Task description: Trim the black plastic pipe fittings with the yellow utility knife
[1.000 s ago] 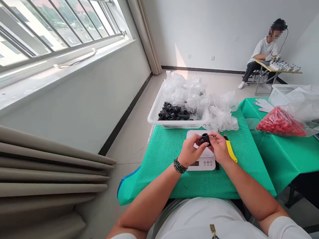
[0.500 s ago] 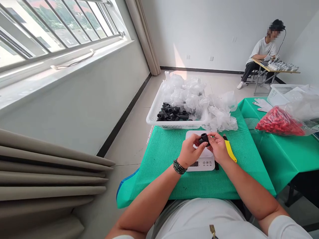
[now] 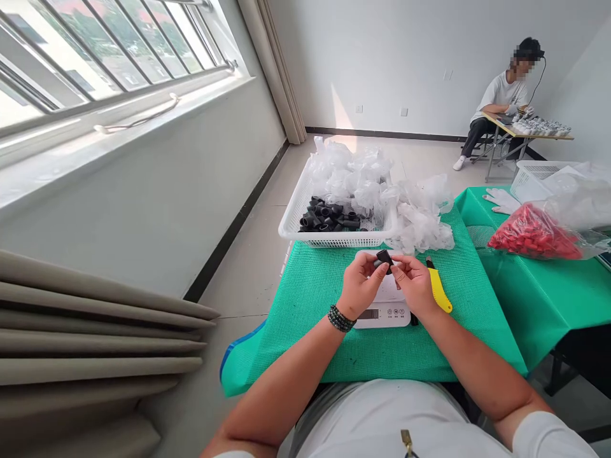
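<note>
Pinching black fitting (image 3: 384, 256) with left hand (image 3: 359, 285) and right hand (image 3: 414, 284), now tilted from near-upright, likely exposing another side

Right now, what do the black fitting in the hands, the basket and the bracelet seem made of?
Black fitting: probably matte plastic, judging by its dull surface. White basket: likely molded plastic, smooth, with regular perforations. Bracelet: slightly shiny, rounded beads; stone, glass or plastic, can't tell.
</note>
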`<action>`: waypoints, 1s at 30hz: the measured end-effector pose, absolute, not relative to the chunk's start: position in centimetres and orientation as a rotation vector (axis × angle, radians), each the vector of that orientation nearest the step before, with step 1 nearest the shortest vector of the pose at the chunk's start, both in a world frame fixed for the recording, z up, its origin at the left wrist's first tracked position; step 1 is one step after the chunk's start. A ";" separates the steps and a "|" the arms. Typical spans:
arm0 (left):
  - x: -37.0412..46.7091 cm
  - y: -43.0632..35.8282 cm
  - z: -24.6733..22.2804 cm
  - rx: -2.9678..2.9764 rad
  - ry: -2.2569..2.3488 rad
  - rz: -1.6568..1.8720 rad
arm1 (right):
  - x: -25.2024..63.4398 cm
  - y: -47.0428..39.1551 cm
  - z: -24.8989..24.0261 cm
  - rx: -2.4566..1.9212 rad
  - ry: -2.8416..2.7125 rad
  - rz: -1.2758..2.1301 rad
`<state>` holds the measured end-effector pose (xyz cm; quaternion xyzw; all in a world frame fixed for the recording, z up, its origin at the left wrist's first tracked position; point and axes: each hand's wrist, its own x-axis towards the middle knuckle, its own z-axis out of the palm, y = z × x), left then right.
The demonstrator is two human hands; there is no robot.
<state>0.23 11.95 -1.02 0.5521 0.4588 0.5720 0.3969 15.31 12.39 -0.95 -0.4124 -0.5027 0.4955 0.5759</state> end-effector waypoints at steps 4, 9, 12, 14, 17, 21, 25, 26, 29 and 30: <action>0.5 11.9 -0.6 1.218 1.072 1.409 | 15.3 12.3 -0.9 -0.887 -1.228 1.079; 0.5 11.6 0.1 1.149 0.976 1.350 | 15.3 12.3 -0.6 -0.809 -1.171 1.100; 0.6 11.6 0.3 1.145 0.937 1.329 | 15.3 12.2 -0.4 -0.843 -1.129 1.190; 0.6 11.5 0.3 1.144 0.929 1.326 | 15.2 12.2 -0.4 -0.868 -1.098 1.237; 0.6 11.5 0.4 1.143 0.916 1.321 | 15.2 12.2 -0.3 -0.869 -1.070 1.293; 0.6 11.4 0.3 1.133 0.900 1.314 | 15.1 12.1 0.0 -0.843 -1.065 1.339; 0.6 11.4 0.2 1.120 0.879 1.310 | 15.0 12.0 0.4 -0.813 -1.078 1.363; 0.6 11.4 0.2 1.116 0.874 1.308 | 15.0 12.0 0.5 -0.811 -1.081 1.366; 0.6 11.5 0.1 1.103 0.858 1.300 | 15.0 12.0 0.6 -0.818 -1.091 1.367; 0.6 11.5 0.1 1.098 0.852 1.296 | 15.0 11.9 0.5 -0.820 -1.093 1.367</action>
